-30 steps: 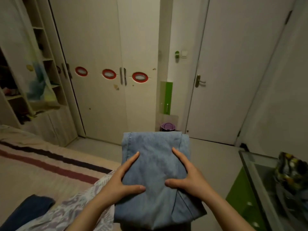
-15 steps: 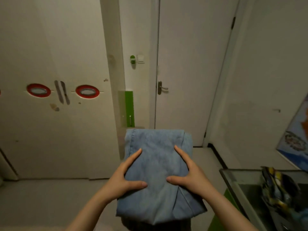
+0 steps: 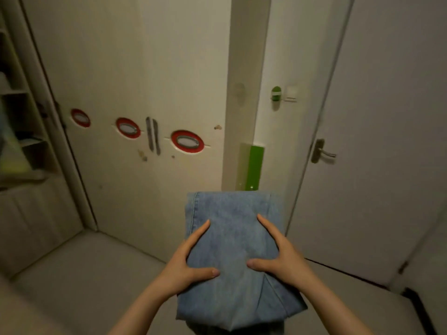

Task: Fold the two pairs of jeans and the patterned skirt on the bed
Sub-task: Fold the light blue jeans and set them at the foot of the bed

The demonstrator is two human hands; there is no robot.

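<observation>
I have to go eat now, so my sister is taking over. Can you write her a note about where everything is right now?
Left hand and right hand: both grip the folded light blue jeans, thumbs on top, fingers along the sides.
Jeans: carried in the air, facing the wardrobe doors, with the room door to the right.
Done: this pair looks folded.
Left: set it down. The bed, the other jeans and the patterned skirt are out of view, so check them.

- Dim, yellowish indoor light; no lamp or other source shows.
- Soft shadows darken the shelves (image 3: 21,131) at 9 o'clock.
- Wide-angle bending leans the door (image 3: 387,117) at 3 o'clock.
- Slight blur overall; no glare.
</observation>
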